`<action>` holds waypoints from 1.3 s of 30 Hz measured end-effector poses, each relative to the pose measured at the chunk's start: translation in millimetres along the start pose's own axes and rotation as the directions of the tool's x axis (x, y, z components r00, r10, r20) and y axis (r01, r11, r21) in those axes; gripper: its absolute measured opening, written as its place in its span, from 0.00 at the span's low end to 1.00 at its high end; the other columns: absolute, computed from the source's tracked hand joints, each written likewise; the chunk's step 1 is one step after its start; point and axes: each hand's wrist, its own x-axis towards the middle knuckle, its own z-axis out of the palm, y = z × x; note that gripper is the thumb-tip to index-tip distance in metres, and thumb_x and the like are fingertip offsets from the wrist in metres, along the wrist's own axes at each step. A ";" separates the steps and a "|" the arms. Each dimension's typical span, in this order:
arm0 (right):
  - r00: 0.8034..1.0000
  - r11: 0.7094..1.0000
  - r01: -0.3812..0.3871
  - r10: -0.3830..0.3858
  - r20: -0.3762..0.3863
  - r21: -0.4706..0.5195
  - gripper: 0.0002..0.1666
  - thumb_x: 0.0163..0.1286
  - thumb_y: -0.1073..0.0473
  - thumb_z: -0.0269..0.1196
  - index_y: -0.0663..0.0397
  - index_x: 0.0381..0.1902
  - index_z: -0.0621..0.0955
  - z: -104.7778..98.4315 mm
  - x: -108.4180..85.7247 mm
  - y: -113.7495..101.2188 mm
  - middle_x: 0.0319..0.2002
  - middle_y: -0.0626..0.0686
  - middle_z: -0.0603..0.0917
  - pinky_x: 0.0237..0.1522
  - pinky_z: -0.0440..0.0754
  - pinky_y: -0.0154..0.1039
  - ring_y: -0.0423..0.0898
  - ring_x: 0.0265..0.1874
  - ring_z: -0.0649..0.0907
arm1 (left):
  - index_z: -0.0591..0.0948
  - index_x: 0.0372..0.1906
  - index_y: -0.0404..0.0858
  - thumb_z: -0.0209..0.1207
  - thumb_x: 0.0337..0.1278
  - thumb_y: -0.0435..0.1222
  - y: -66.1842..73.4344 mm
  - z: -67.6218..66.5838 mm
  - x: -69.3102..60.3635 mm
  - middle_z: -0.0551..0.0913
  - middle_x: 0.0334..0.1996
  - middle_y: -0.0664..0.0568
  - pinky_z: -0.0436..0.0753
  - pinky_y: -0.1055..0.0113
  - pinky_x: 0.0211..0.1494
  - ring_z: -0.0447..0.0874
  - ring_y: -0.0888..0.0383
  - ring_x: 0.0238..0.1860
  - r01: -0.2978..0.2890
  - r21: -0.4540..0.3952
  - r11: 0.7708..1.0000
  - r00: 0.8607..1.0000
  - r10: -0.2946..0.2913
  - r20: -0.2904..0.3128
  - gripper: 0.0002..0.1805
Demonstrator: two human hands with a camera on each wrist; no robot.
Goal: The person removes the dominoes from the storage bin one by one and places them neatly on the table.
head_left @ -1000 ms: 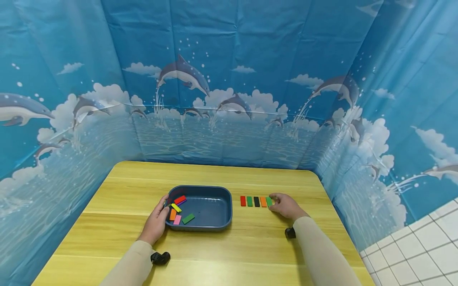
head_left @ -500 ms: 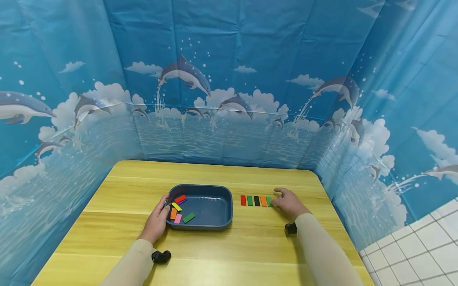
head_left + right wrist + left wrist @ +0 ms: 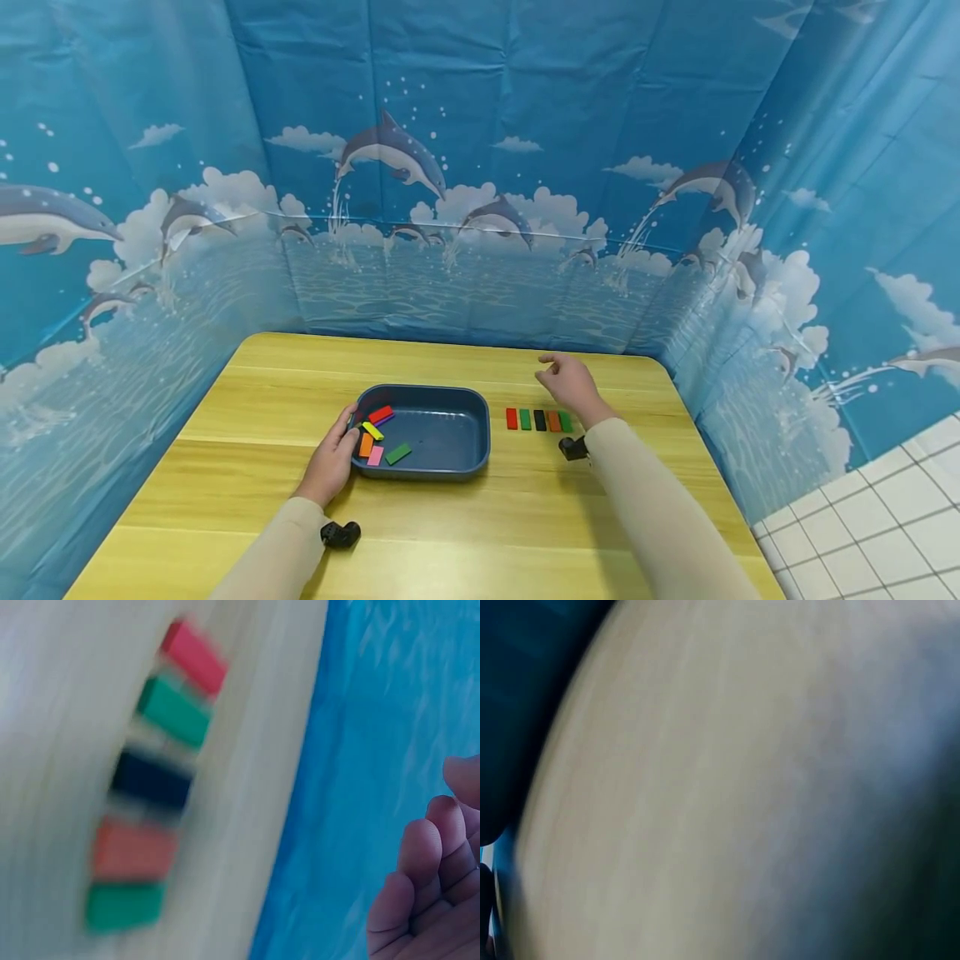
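Observation:
My left hand (image 3: 332, 458) grips the left wall of a dark blue plastic bin (image 3: 442, 475), fingers along its side and thumb at the rim. Inside, at its left part, lie several small domino-like blocks: a red one (image 3: 381, 414), a yellow one (image 3: 372, 431), an orange one (image 3: 366, 445), a pink one (image 3: 376, 456) and a green one (image 3: 398, 453). To the right of the bin, a row of red (image 3: 512, 418), green, black (image 3: 540, 420), orange and green (image 3: 566, 422) blocks lies on the table. Beyond the row hovers my right hand (image 3: 572, 386), holding nothing, its fingers loosely bent.
The wooden table (image 3: 435, 550) has rounded far corners. A blue dolphin-print curtain (image 3: 480, 275) hangs behind it and along both sides. White tiles (image 3: 892, 500) show at the lower right. A black wrist camera (image 3: 341, 535) sits on the left wrist, another on the right.
My right hand has left the last green block in the row and moved away from me and leftward, above the far side of the row. The left hand stays on the bin.

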 end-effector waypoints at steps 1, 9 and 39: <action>1.000 1.000 0.016 -0.016 0.008 0.002 0.26 0.81 0.53 0.60 0.54 0.72 0.76 4.6 1.1 -7.9 0.47 0.63 0.86 0.29 0.76 0.41 0.45 0.20 0.73 | 0.54 0.85 0.63 0.38 0.87 0.51 -0.1 -0.7 -0.3 0.54 0.86 0.45 0.50 0.37 0.86 0.50 0.38 0.85 -0.001 0.003 1.000 1.000 0.001 0.000 0.29; 0.991 0.993 0.121 -0.120 0.060 -0.006 0.25 0.79 0.53 0.62 0.49 0.71 0.79 47.9 2.8 -72.7 0.38 0.49 0.84 0.25 0.73 0.39 0.44 0.17 0.71 | 0.54 0.85 0.62 0.39 0.87 0.50 -3.6 -3.9 -2.2 0.55 0.85 0.43 0.51 0.37 0.85 0.52 0.38 0.85 -0.006 -0.001 1.000 1.000 0.006 -0.011 0.29; 0.837 0.955 0.288 -0.213 0.504 -0.074 0.31 0.72 0.57 0.71 0.42 0.72 0.80 176.3 16.8 -144.5 0.40 0.45 0.84 0.38 0.81 0.36 0.43 0.33 0.79 | 0.60 0.82 0.66 0.43 0.85 0.50 -7.7 1.1 7.3 0.61 0.84 0.48 0.56 0.38 0.84 0.57 0.41 0.84 -0.010 0.000 1.000 1.000 0.010 -0.030 0.27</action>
